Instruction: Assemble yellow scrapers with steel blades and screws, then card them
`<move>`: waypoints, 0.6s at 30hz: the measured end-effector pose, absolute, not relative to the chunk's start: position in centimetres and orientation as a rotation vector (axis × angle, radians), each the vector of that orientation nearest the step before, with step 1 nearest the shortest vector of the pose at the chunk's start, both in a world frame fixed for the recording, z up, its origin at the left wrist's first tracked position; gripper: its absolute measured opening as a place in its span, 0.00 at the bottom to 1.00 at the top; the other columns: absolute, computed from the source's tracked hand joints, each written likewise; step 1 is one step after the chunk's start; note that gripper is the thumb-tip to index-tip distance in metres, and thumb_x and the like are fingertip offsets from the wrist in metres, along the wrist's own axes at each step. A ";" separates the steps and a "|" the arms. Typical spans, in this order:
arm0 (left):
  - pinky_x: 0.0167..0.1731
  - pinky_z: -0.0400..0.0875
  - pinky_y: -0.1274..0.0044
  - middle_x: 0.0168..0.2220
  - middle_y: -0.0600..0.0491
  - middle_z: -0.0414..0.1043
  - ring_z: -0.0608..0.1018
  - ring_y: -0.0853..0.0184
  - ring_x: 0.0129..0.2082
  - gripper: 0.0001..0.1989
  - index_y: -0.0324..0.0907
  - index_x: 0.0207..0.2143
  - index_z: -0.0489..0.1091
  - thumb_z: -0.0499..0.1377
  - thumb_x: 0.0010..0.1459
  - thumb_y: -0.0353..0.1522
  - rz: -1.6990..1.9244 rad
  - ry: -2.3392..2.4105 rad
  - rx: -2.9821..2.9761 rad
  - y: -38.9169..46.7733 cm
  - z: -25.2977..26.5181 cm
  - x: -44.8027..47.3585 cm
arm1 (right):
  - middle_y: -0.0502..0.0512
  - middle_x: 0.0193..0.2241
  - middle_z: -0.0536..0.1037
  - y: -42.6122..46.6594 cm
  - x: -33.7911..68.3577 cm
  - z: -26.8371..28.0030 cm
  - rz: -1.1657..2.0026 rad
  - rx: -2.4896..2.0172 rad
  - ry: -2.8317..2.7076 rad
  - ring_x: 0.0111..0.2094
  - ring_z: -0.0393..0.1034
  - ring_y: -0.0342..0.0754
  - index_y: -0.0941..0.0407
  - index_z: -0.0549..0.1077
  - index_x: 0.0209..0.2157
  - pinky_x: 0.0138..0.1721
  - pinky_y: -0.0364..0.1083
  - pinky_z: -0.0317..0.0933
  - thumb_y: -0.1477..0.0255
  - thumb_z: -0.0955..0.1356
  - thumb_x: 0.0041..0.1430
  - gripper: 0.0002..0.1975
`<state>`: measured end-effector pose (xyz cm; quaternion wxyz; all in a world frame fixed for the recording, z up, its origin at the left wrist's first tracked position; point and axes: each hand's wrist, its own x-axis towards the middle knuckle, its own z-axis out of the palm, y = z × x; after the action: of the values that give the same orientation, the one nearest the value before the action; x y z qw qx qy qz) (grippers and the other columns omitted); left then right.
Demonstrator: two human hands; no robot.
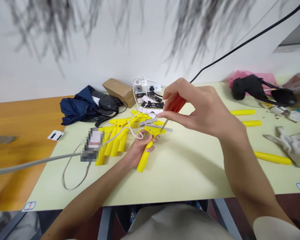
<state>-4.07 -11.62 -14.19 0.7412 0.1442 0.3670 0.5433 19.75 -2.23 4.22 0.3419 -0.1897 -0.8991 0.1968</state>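
Right hand (200,108) grips a red-handled screwdriver (177,104), left hand (138,148) holds a yellow T-shaped tool (144,158) over the surface (190,180); slanted shaft could slip and jab the left hand.

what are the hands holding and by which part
The right hand holds a screwdriver by its red handle; the left hand holds a yellow tool by its handle, near the head.
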 end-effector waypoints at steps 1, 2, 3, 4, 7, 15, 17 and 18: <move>0.22 0.62 0.84 0.43 0.53 0.75 0.81 0.68 0.39 0.30 0.49 0.47 0.62 0.77 0.54 0.23 1.199 0.798 0.316 -11.6 -14.3 -4.1 | 0.54 0.50 0.85 -2.3 19.8 4.3 0.543 -0.482 -2.359 0.44 0.83 0.55 0.49 0.74 0.59 0.49 0.54 0.77 0.66 0.75 0.74 0.16; 0.22 0.62 0.84 0.43 0.53 0.75 0.81 0.68 0.39 0.30 0.48 0.48 0.63 0.77 0.54 0.23 1.208 0.792 0.315 -11.5 -14.4 -4.2 | 0.56 0.56 0.83 -2.3 19.8 4.5 0.598 -0.467 -2.389 0.48 0.83 0.55 0.49 0.73 0.62 0.51 0.55 0.78 0.68 0.74 0.74 0.18; 0.22 0.62 0.84 0.43 0.53 0.75 0.81 0.68 0.40 0.29 0.48 0.48 0.63 0.77 0.54 0.24 1.213 0.784 0.315 -11.5 -14.5 -4.2 | 0.58 0.61 0.81 -2.4 19.9 4.6 0.664 -0.454 -2.415 0.51 0.83 0.55 0.48 0.71 0.65 0.53 0.55 0.78 0.69 0.73 0.75 0.21; 0.22 0.62 0.84 0.43 0.53 0.75 0.81 0.68 0.40 0.29 0.48 0.48 0.63 0.77 0.55 0.24 1.214 0.775 0.318 -11.4 -14.5 -4.3 | 0.58 0.64 0.79 -2.4 20.0 4.8 0.721 -0.453 -2.427 0.52 0.83 0.55 0.47 0.71 0.67 0.54 0.55 0.79 0.70 0.72 0.75 0.22; 0.22 0.62 0.84 0.42 0.53 0.75 0.81 0.68 0.40 0.28 0.48 0.48 0.64 0.77 0.57 0.25 1.210 0.744 0.343 -11.3 -14.5 -4.3 | 0.55 0.59 0.84 -2.3 20.1 4.9 0.673 -0.513 -2.382 0.46 0.85 0.55 0.47 0.76 0.63 0.50 0.54 0.81 0.68 0.74 0.75 0.18; 0.22 0.62 0.85 0.45 0.51 0.76 0.81 0.68 0.40 0.28 0.47 0.47 0.63 0.77 0.56 0.25 1.231 0.723 0.374 -11.6 -14.5 -4.0 | 0.55 0.59 0.84 -3.4 20.0 5.1 0.656 -0.559 -2.411 0.48 0.85 0.59 0.44 0.77 0.62 0.53 0.62 0.82 0.66 0.78 0.71 0.22; 0.22 0.62 0.85 0.45 0.51 0.77 0.82 0.68 0.40 0.28 0.47 0.47 0.64 0.77 0.55 0.25 1.241 0.709 0.380 -11.5 -14.7 -4.0 | 0.54 0.55 0.86 -3.5 20.1 5.1 0.744 -0.528 -2.395 0.48 0.85 0.57 0.44 0.76 0.64 0.51 0.58 0.83 0.67 0.77 0.72 0.22; 0.22 0.62 0.85 0.45 0.51 0.77 0.82 0.68 0.40 0.28 0.47 0.47 0.64 0.77 0.55 0.25 1.241 0.704 0.383 -11.5 -14.7 -4.0 | 0.53 0.52 0.87 -3.5 20.1 5.1 0.739 -0.512 -2.373 0.46 0.86 0.56 0.45 0.77 0.63 0.49 0.56 0.83 0.66 0.77 0.73 0.20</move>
<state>-3.97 -11.53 -14.75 0.7394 0.1745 0.3208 0.5656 20.08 -3.54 5.07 0.2973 -0.1925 -0.8929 0.2780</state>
